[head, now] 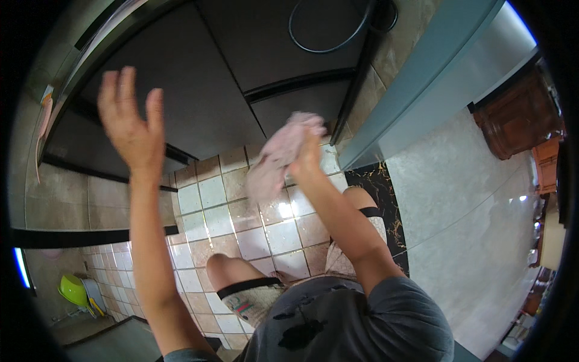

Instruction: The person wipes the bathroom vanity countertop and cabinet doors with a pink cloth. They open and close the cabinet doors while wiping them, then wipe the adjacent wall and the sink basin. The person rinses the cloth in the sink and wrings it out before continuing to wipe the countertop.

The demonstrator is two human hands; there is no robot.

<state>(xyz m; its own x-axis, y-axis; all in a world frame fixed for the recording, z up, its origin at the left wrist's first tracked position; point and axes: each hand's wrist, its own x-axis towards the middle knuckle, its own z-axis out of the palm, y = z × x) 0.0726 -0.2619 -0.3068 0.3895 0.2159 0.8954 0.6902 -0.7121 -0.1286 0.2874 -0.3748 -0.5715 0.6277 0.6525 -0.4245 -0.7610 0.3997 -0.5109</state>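
A pale pink cloth point(282, 156), blurred by motion, hangs from my right hand point(310, 151) above the tiled floor. My fingers are closed around its upper part, in front of the lower dark cabinet panels. My left hand point(133, 120) is raised at the left with its fingers apart and nothing in it. Behind it stands a dark grey cabinet front point(190, 90); whether the hand touches the panel I cannot tell.
A loop of cable or hose point(325, 50) hangs before the upper cabinet panel. A grey-blue door edge point(425, 77) rises at the right, beside a black marble threshold strip point(396, 217). Wooden furniture point(515, 113) stands beyond. A lime-green basin point(73, 289) is at lower left.
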